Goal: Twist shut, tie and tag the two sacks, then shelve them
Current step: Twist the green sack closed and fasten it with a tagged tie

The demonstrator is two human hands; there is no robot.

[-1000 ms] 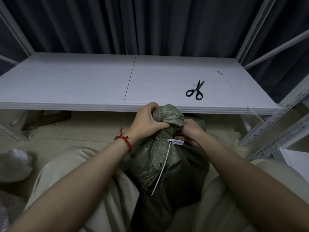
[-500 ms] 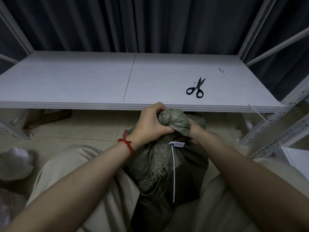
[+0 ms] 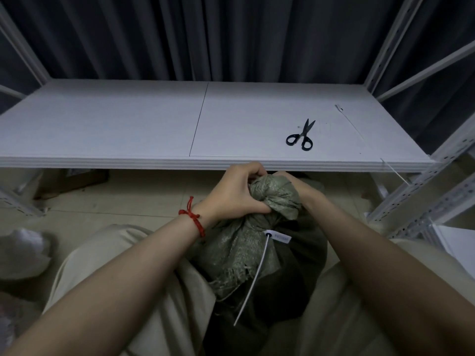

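Nearest, between our knees, stands the green sack (image 3: 231, 255), with a white tie (image 3: 253, 281) hanging down its front from a tag (image 3: 281, 238) at the neck. Our left grip (image 3: 236, 194) is clenched round the twisted top above the tag. Our right grip (image 3: 295, 185) lies against the far side of that top, fingers hidden, so we cannot tell whether it holds. Beyond, scissors (image 3: 300, 137) lie to the right on the shelf (image 3: 115, 124).
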